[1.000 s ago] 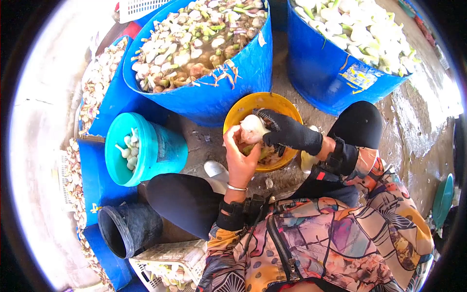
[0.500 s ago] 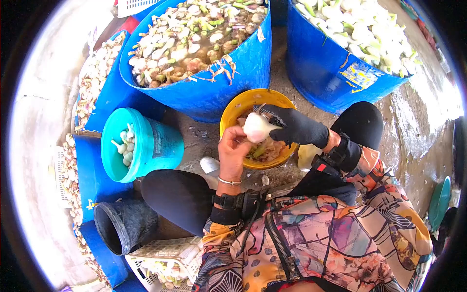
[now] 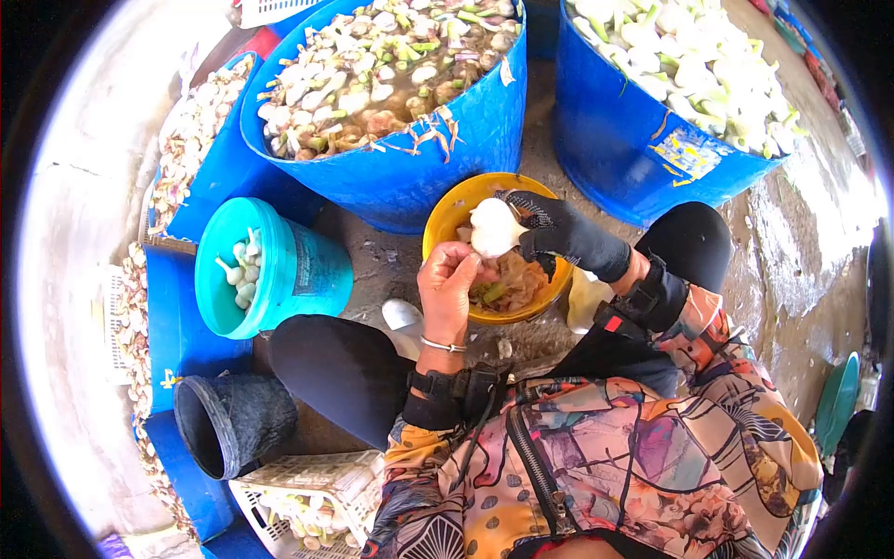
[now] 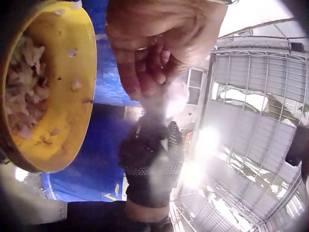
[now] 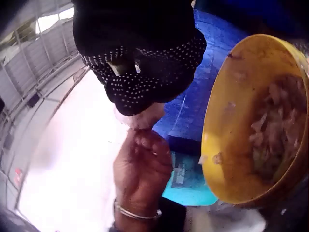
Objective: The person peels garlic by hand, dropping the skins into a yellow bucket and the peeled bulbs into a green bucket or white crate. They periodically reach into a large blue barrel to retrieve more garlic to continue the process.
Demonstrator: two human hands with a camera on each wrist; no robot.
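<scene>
A white garlic bulb (image 3: 494, 228) is held above the yellow bucket (image 3: 437, 210) by the black-gloved right hand (image 3: 570, 241), its fingers curled round the stem side. The bare left hand (image 3: 448, 285) has thumb and fingertips pinched together at the bulb's lower left. In the left wrist view the left hand (image 4: 164, 43) has curled fingers against the pale bulb (image 4: 177, 96). The right wrist view has the glove (image 5: 140, 58) over the bulb (image 5: 140, 117), with the left hand (image 5: 142, 169) beneath. Peelings (image 3: 511, 283) lie in the bucket.
A turquoise bucket (image 3: 317, 279) with several bulbs stands left, above a black bucket (image 3: 256, 419) and a white crate (image 3: 354, 480). Two large blue tubs (image 3: 391, 191) (image 3: 605, 140) full of garlic stand beyond the yellow bucket. Bent knees flank the hands.
The bulb has turned in the right hand and sits slightly higher, its round side now facing up. The left fingers have moved from around the bulb to its lower edge.
</scene>
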